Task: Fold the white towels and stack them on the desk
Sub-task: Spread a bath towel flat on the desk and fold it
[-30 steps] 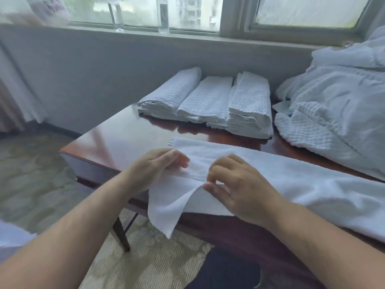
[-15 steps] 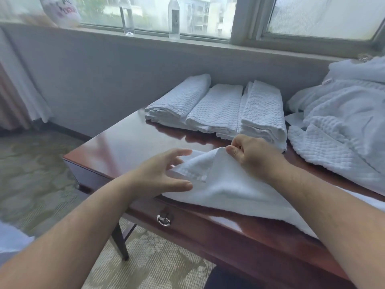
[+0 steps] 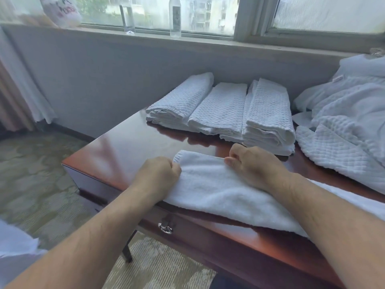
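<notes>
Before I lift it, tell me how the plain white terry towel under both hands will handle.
The plain white terry towel is probably floppy: its near edge sags over the dark red wooden desk. Likely light, since the left hand and right hand bunch it easily. On that glossy top it may slide.

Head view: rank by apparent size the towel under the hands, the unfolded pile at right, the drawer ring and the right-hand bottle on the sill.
1. and 2. towel and unfolded pile: both run out of frame, not rankable.
3. bottle, farther from the camera.
4. drawer ring.
</notes>
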The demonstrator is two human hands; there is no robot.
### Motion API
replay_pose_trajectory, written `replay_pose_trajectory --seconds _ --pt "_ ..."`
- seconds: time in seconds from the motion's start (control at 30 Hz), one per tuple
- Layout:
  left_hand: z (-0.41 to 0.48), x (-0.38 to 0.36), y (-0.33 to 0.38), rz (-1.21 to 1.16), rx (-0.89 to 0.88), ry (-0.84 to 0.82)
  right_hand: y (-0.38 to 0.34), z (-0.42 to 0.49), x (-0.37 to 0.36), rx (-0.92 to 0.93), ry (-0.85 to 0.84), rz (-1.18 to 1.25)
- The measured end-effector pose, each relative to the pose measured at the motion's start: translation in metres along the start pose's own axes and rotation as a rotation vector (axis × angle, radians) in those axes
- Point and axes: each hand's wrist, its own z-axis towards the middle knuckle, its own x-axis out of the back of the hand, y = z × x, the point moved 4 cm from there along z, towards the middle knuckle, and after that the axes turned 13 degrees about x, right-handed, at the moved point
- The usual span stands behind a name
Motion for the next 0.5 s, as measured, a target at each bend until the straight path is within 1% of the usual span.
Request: replay_pose_trajectory --seconds 0.17,0.37,0.43,0.5 --pt "-0.003 -0.003 -0.002 0.039 -0.007 0.094 0.010 -0.012 0.003 -0.061 -0.045 -0.033" --pt "-0.003 0.004 -0.005 0.119 -0.014 0.216 0.041 -0.066 0.020 -0.173 -0.035 -0.031" --pt "-0.008 0.006 0.006 0.089 -0.078 0.275 0.057 -0.093 0.030 -0.224 0.002 0.010" --pt "-0.011 0.009 0.013 0.072 -0.172 0.340 0.065 -0.106 0.034 -0.258 -0.002 0.073"
